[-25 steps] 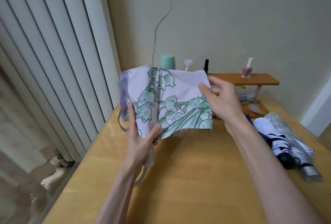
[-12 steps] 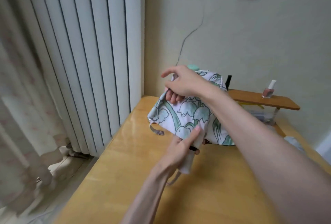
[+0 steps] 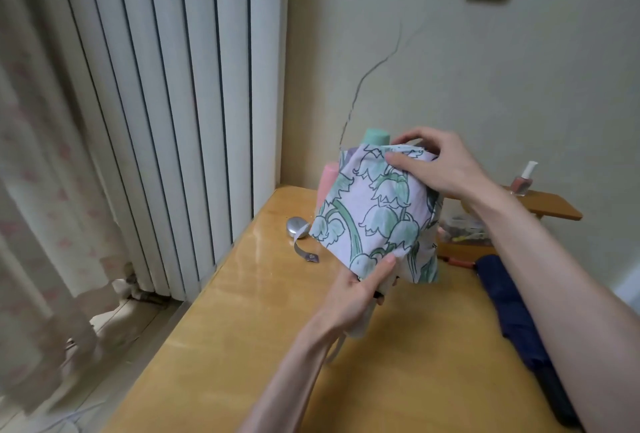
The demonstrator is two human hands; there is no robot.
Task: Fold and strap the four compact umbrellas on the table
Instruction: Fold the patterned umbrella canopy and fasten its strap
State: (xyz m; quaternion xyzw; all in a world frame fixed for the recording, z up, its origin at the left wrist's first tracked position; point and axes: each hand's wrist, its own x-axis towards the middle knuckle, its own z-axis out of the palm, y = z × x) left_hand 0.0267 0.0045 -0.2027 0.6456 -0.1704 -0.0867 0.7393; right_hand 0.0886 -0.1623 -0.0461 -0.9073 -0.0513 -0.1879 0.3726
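The floral umbrella (image 3: 374, 218) is held up above the tabletop (image 3: 242, 328), near the wall, and it looks narrower than a second ago. Then its cloth was spread wide and flat between the two hands; now it is drawn in around the shaft into a loose bundle. The left hand (image 3: 356, 294) grips the handle end from below, with its fingers curled round it and the thumb pressing the cloth's lower edge. The right hand (image 3: 440, 169) has moved from the far side edge to the top, where its fingers (image 3: 398, 159) pinch the gathered cloth. A grey strap (image 3: 304, 252) dangles unfastened by the lower left corner, so this umbrella is probably mid-wrap, with the strapping yet to do. A dark blue umbrella (image 3: 509, 301) lies on the tabletop to the right.
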